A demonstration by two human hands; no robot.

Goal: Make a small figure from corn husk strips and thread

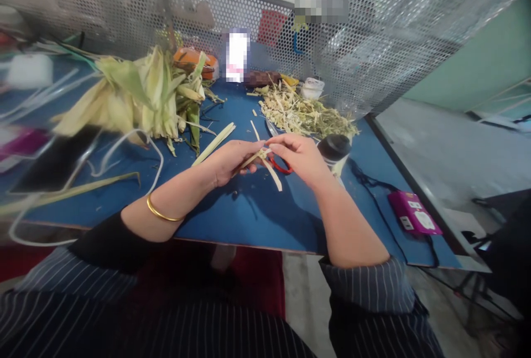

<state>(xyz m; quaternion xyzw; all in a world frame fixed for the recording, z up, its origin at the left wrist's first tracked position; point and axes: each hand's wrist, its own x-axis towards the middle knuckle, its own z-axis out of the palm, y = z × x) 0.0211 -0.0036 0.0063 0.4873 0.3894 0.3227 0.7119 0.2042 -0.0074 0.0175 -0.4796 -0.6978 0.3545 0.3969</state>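
Over the middle of the blue table, my left hand (pixel 234 161) pinches a small piece of woven corn husk strips (pixel 272 174), its pale ends sticking out up and down. My right hand (pixel 301 160) closes its thumb and forefinger on the same piece from the right. Where the fingertips meet, the weave is partly hidden. Just behind and below the hands lie scissors with red handles (pixel 282 166), their blades pointing away from me. A flat folded husk strip (pixel 215 142) rests left of my left hand.
A big bundle of corn husks (pixel 145 92) fills the back left; shredded husk scraps (pixel 307 112) pile at the back right. A dark-capped bottle (pixel 334 149) stands by my right wrist. A purple box (pixel 415 213) and black cable lie right. A lit phone (pixel 237 56) leans at the back mesh.
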